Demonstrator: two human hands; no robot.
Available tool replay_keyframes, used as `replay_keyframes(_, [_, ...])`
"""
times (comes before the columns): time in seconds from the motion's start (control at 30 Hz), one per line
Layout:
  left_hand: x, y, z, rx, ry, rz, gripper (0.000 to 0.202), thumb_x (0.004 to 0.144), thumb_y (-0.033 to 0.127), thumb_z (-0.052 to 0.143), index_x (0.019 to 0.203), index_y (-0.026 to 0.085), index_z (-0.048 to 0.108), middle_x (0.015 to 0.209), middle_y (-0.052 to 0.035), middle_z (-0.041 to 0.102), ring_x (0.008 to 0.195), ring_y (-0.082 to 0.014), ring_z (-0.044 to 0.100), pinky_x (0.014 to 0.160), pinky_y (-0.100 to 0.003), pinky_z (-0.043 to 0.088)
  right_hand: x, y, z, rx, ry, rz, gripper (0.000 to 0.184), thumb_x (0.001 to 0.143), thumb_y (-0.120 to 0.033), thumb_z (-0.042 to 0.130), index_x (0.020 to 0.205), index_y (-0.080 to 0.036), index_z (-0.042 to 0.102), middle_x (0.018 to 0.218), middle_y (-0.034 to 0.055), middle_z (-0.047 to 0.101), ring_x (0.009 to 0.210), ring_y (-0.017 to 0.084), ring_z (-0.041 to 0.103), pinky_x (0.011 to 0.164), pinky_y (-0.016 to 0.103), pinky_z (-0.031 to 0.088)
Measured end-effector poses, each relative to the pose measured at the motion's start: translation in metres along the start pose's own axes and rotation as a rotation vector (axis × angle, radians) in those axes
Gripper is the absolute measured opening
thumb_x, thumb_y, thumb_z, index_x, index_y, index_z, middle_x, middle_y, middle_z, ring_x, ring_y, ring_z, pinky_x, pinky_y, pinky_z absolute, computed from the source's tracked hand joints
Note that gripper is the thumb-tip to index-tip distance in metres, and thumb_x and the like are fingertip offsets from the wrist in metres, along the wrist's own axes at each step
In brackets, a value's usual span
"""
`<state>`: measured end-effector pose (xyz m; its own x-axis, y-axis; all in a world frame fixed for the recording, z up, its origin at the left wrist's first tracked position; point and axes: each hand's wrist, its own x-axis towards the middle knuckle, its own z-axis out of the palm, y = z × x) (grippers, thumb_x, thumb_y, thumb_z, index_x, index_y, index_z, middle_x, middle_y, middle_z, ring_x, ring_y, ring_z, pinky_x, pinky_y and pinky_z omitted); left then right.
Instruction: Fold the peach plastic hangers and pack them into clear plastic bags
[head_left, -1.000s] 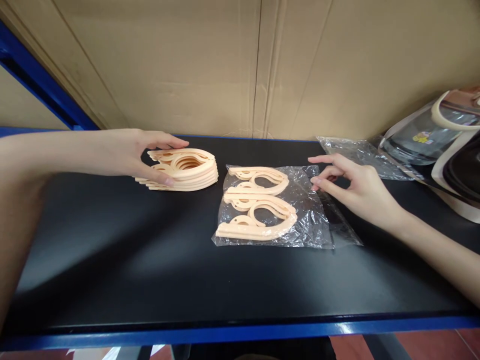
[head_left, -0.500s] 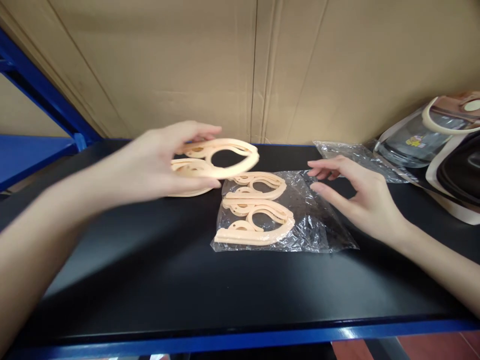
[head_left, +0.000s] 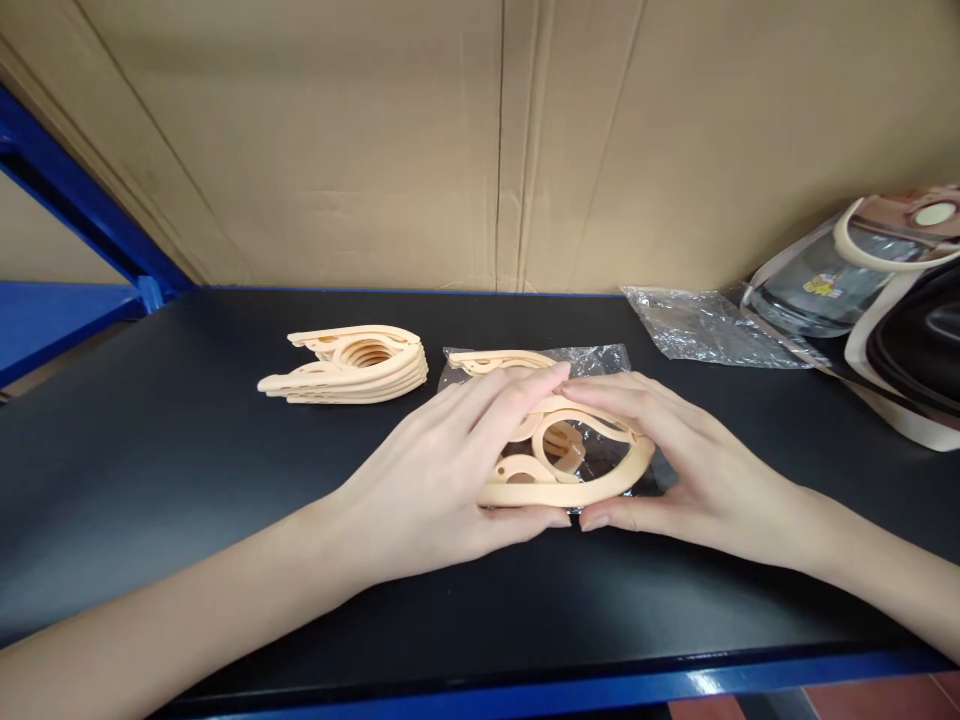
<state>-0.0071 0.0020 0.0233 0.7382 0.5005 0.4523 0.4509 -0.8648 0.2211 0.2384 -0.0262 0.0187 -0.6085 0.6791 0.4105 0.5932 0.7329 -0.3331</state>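
Both my hands hold a peach-coloured folding hanger (head_left: pixel 600 492), folded up, just above the plastic bag. My left hand (head_left: pixel 442 470) has its fingers over the left end and its thumb along the near edge. Around the rounded right end curls my right hand (head_left: pixel 682 460), thumb in front, fingers behind. Beneath is a clear plastic bag (head_left: pixel 611 358) with another folded hanger (head_left: pixel 499 360) showing at its far left; the hands hide most of the rest. To the left lies a stack of several folded hangers (head_left: pixel 375 385).
A second clear plastic bag (head_left: pixel 705 325) lies flat at the back right. Beside it are a clear jug-like container (head_left: pixel 817 285) with a brown lid and a black and cream item (head_left: pixel 915 340). Cardboard (head_left: pixel 337 150) stands behind the black shelf (head_left: pixel 375 640), which has a blue frame.
My left hand has carried the hanger right and nearer, from over the stack to over the bag. The right hand has moved left and closed on it. The stack is now uncovered.
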Motion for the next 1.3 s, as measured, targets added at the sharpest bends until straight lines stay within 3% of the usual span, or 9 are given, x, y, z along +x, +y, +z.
replay_keyframes(0.13, [0.003, -0.006, -0.003, -0.061, -0.029, -0.012, 0.076, 0.089, 0.047, 0.067, 0.148, 0.021, 0.027, 0.151, -0.0103, 0.043, 0.139, -0.0237, 0.043, 0.117, -0.036, 0.037, 0.001, 0.004, -0.01, -0.039, -0.013, 0.044, 0.073, 0.085, -0.044, 0.069, 0.146, -0.033, 0.032, 0.142, 0.0059, 0.053, 0.127, 0.028, 0.052, 0.104, 0.043, 0.048])
replay_keyframes(0.3, [0.002, -0.021, -0.009, -0.043, -0.125, -0.12, 0.068, 0.097, 0.049, 0.052, 0.152, 0.02, 0.023, 0.158, -0.0123, 0.034, 0.145, -0.026, 0.036, 0.119, -0.045, 0.033, -0.007, 0.044, -0.056, -0.183, 0.134, 0.272, 0.074, 0.078, -0.043, 0.072, 0.144, -0.03, 0.039, 0.137, 0.0083, 0.056, 0.12, 0.031, 0.058, 0.104, 0.046, 0.048])
replay_keyframes(0.47, [0.0, -0.034, -0.008, -0.089, -0.338, -0.215, 0.079, 0.097, 0.06, 0.045, 0.156, 0.014, 0.018, 0.162, -0.0161, 0.025, 0.149, -0.0306, 0.026, 0.119, -0.049, 0.032, -0.026, 0.09, -0.092, -0.221, -0.047, 0.453, 0.071, 0.076, -0.043, 0.074, 0.14, -0.031, 0.045, 0.13, 0.0105, 0.063, 0.109, 0.029, 0.065, 0.086, 0.037, 0.055])
replay_keyframes(0.6, [0.0, -0.035, -0.005, -0.115, -0.43, -0.241, 0.085, 0.096, 0.067, 0.038, 0.157, 0.01, 0.021, 0.163, -0.0164, 0.02, 0.151, -0.0313, 0.019, 0.121, -0.051, 0.025, -0.034, 0.093, -0.083, -0.181, -0.277, 0.443, 0.07, 0.078, -0.041, 0.075, 0.14, -0.035, 0.044, 0.136, 0.0101, 0.06, 0.114, 0.03, 0.064, 0.087, 0.034, 0.056])
replay_keyframes(0.67, [-0.002, -0.036, -0.003, -0.107, -0.433, -0.229, 0.083, 0.096, 0.068, 0.036, 0.156, 0.012, 0.024, 0.164, -0.014, 0.018, 0.152, -0.0302, 0.016, 0.122, -0.051, 0.022, -0.032, 0.086, -0.076, -0.194, -0.325, 0.404, 0.071, 0.079, -0.042, 0.075, 0.142, -0.038, 0.041, 0.14, 0.0075, 0.057, 0.12, 0.029, 0.061, 0.092, 0.033, 0.055])
replay_keyframes(0.9, [-0.007, -0.043, 0.003, -0.086, -0.385, -0.176, 0.079, 0.097, 0.067, 0.037, 0.155, 0.015, 0.028, 0.164, -0.0121, 0.019, 0.152, -0.0282, 0.018, 0.122, -0.047, 0.022, -0.016, 0.065, -0.065, -0.101, -0.219, 0.329, 0.065, 0.082, -0.047, 0.071, 0.138, -0.037, 0.04, 0.139, 0.0047, 0.055, 0.12, 0.027, 0.059, 0.1, 0.036, 0.052])
replay_keyframes(1.03, [-0.007, -0.043, 0.004, -0.103, -0.353, -0.153, 0.079, 0.097, 0.066, 0.039, 0.156, 0.015, 0.026, 0.163, -0.0124, 0.022, 0.151, -0.028, 0.02, 0.122, -0.046, 0.023, -0.007, 0.055, -0.038, 0.076, -0.188, 0.358, 0.069, 0.078, -0.052, 0.074, 0.136, -0.037, 0.04, 0.139, 0.003, 0.053, 0.122, 0.027, 0.057, 0.099, 0.04, 0.053])
replay_keyframes(1.17, [-0.004, -0.042, 0.003, -0.109, -0.35, -0.12, 0.076, 0.098, 0.063, 0.04, 0.156, 0.017, 0.024, 0.163, -0.0119, 0.021, 0.151, -0.0283, 0.02, 0.122, -0.047, 0.023, -0.001, 0.049, -0.013, 0.16, -0.144, 0.292, 0.074, 0.08, -0.052, 0.073, 0.142, -0.036, 0.037, 0.147, 0.0029, 0.048, 0.128, 0.026, 0.054, 0.101, 0.04, 0.052])
replay_keyframes(1.3, [-0.003, -0.042, 0.002, -0.082, -0.346, -0.079, 0.066, 0.1, 0.058, 0.041, 0.154, 0.022, 0.029, 0.163, -0.0095, 0.023, 0.15, -0.0282, 0.022, 0.12, -0.048, 0.025, -0.005, 0.061, -0.022, 0.107, -0.214, 0.297, 0.087, 0.077, -0.054, 0.076, 0.15, -0.038, 0.031, 0.142, 0.0041, 0.055, 0.127, 0.028, 0.054, 0.106, 0.047, 0.047])
